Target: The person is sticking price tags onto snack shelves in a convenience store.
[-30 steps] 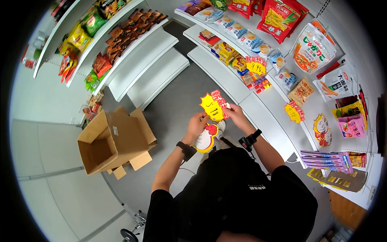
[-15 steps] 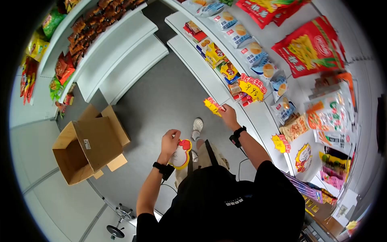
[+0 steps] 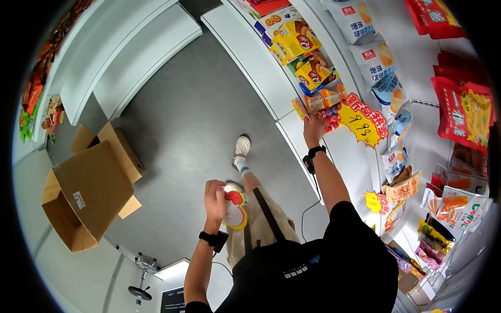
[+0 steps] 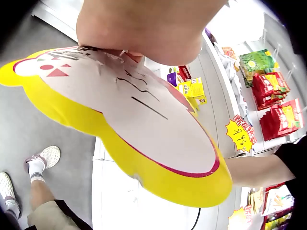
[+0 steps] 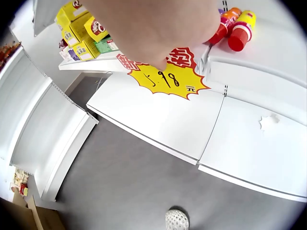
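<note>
My right hand point(image 3: 314, 130) reaches out to the edge of the right-hand shelf and pinches a yellow-and-red price sign point(image 5: 160, 82) marked 5.98. In the right wrist view, that sign overlaps the shelf's front edge, close to red-capped tubes point(image 5: 240, 33). Low in front of my body, my left hand point(image 3: 214, 201) grips a white cartoon-shaped sign point(image 4: 153, 124) with a yellow border and red details. Its face carries thin black pen strokes. Behind my right hand, a bigger price sign point(image 3: 362, 120) reading 9.98 stands out from the shelf front.
Yellow snack boxes point(image 3: 297, 41) line the shelf beyond my right hand, and white-and-blue bags point(image 3: 373, 62) fill the one above. A cardboard box point(image 3: 96, 182) lies open on the floor to the left. White shelving point(image 3: 151, 57) stands at far left.
The two signs were held close together in front of me. My right hand has since carried the price sign out to the shelf edge, while my left hand keeps the cartoon sign low.
</note>
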`<state>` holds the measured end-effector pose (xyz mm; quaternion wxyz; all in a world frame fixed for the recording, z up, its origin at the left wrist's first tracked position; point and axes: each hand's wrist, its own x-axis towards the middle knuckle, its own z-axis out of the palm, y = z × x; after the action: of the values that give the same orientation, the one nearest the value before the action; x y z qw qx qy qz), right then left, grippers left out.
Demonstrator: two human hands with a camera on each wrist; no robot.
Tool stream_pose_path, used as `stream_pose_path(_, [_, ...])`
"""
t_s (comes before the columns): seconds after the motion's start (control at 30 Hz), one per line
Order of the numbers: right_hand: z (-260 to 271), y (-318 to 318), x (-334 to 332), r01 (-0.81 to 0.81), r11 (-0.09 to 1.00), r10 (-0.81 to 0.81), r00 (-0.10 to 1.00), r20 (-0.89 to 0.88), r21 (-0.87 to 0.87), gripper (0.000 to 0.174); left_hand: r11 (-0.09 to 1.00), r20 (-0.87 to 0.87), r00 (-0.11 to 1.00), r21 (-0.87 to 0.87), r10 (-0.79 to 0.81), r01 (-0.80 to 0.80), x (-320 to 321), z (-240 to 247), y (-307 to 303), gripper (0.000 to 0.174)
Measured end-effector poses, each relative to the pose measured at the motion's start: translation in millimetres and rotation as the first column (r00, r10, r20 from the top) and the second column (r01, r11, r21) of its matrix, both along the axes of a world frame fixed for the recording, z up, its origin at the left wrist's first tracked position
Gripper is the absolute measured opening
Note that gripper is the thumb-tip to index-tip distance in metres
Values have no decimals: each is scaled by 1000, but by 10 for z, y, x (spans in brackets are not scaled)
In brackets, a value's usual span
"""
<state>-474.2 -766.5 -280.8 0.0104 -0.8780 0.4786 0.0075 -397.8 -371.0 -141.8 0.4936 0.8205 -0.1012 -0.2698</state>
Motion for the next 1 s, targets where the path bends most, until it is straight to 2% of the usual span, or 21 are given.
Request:
stream_pose_path(0.13, [-40, -104, 19, -54, 986, 54, 999, -4, -155, 21, 999, -89, 996, 35, 31, -28, -75, -192, -31, 23])
stream_pose_path(0.23, [-101, -156, 13, -162, 951, 174, 985, 21, -265, 21, 997, -112, 993, 72, 27, -19, -123, -226, -41, 18])
stream_pose_path(0.33, [-167, -203, 10, -192, 933, 192, 981, -30, -304, 23, 996, -127, 991, 89, 27, -15, -138, -145, -47, 16])
stream_pose_path(0.4, [-171, -216, -13, -189, 943, 180, 982, -57, -273, 24, 995, -160, 986, 99, 48, -33, -132, -77, -37, 16])
stream_pose_path(0.53, [-169, -222, -3, -135, 977, 110, 983, -150, -164, 31, 995, -61, 997, 93, 42, -36, -143, -150, 106, 16])
stream_pose_path(0.63, [-131, -198, 13, -106, 973, 89, 992, -89, -207, 33, 993, -66, 996, 101, 62, -55, -106, -70, 154, 17])
stream_pose_path(0.73, [-27, -163, 75, 74, 996, -83, 982, -167, -56, 41, 993, -48, 996, 86, 82, -77, -108, 3, 203, 17])
stream_pose_path(0.83, [68, -94, 75, 3, 987, -27, 988, -150, -160, 47, 993, -17, 995, 64, 96, -95, -185, 58, 271, 17])
stream_pose_path(0.93, [293, 20, 83, 50, 999, -52, 991, -119, -18, 49, 994, 18, 996, 60, 93, -94, -301, 127, 360, 17])
stream_pose_path(1.0, [449, 157, 72, 53, 999, -53, 998, -26, -4, 49, 994, 66, 994, 56, 85, -89, -399, 154, 426, 17])
